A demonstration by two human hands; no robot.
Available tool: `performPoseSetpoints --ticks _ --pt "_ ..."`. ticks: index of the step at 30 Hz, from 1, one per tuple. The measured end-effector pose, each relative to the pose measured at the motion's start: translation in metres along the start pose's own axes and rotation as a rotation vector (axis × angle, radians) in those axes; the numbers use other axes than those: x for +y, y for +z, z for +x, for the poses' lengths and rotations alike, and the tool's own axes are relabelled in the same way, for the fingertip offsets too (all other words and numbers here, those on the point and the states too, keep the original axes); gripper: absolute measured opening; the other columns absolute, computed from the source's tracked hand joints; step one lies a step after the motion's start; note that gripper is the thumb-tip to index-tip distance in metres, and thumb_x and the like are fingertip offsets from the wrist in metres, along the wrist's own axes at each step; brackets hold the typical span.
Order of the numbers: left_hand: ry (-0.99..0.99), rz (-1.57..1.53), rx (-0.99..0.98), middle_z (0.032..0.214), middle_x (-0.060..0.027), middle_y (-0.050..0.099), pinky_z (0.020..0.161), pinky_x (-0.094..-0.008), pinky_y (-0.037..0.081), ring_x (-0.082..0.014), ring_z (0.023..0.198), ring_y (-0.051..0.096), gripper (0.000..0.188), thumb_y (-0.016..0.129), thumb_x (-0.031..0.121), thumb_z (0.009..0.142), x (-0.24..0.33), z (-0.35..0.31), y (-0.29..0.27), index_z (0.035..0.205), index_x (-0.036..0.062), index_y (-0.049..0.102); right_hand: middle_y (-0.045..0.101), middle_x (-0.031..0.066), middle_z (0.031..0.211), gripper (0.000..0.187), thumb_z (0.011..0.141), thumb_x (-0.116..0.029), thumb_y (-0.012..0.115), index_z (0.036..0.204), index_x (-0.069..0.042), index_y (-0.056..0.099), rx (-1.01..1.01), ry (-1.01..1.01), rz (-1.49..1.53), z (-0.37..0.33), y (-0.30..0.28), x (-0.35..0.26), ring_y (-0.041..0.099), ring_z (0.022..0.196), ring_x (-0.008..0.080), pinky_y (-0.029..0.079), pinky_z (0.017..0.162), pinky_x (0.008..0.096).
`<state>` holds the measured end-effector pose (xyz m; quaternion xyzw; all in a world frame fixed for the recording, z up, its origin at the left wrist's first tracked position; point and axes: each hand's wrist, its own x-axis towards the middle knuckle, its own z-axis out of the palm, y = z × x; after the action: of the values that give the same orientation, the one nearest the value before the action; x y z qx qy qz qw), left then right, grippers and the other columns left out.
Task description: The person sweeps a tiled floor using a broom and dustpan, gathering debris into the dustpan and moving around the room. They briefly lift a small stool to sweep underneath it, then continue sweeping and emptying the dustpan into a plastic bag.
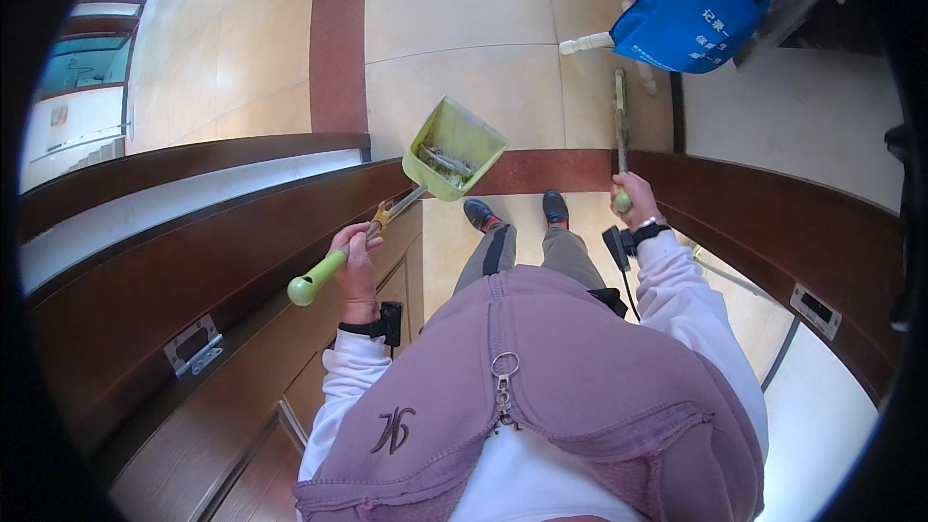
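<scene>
Dustpan (474, 135) just left of centre, debris (445, 166) lying in it. Left hand (356, 259), left of centre, wrapped round its handle (319, 277). Tipping it, or knocking dark wooden door frame (213, 275) beside it, could spill debris onto floor (454, 0). Right hand (635, 199), right of centre, holding broom (622, 121), head toward top. Swing too wide might catch blue bag (677, 14) at upper right.

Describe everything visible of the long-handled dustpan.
The long-handled dustpan has a light-green, plastic-looking pan containing greyish debris, a metallic-looking shaft, a yellowish clip and a green, round-ended handle. The left hand grips the handle; the pan extends forward and rightward, open side toward the camera. Floor contact is unclear.
</scene>
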<state>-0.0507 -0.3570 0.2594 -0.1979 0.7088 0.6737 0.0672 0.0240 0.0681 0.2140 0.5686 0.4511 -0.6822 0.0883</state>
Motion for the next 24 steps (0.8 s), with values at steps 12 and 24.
performPoseSetpoints --ticks 12,24 --pt "0.113 -0.195 0.200 0.081 -0.0119 0.056 0.058 -0.0244 0.050 -0.0183 0.061 0.058 0.015 0.043 0.006 0.077 0.053 0.031 0.003 0.084 -0.0028 0.053 0.043 0.0000 0.052 0.006 0.077 -0.010 0.046 0.075 -0.009 0.040 -0.417 0.269 0.249 0.013 0.130 0.003 0.042 0.040 0.0091 0.037 0.035 0.0222" --pt "0.216 -0.262 0.268 0.081 -0.0136 0.055 0.056 -0.0244 0.052 -0.0197 0.060 0.058 0.014 0.044 0.005 0.076 0.083 0.063 0.011 0.084 -0.0042 0.051 0.044 0.0000 0.056 0.006 0.078 -0.010 0.046 0.081 -0.013 0.042 -0.192 0.069 0.081 -0.068 0.022 0.006 0.042 0.040 0.0070 0.034 0.034 0.0195"
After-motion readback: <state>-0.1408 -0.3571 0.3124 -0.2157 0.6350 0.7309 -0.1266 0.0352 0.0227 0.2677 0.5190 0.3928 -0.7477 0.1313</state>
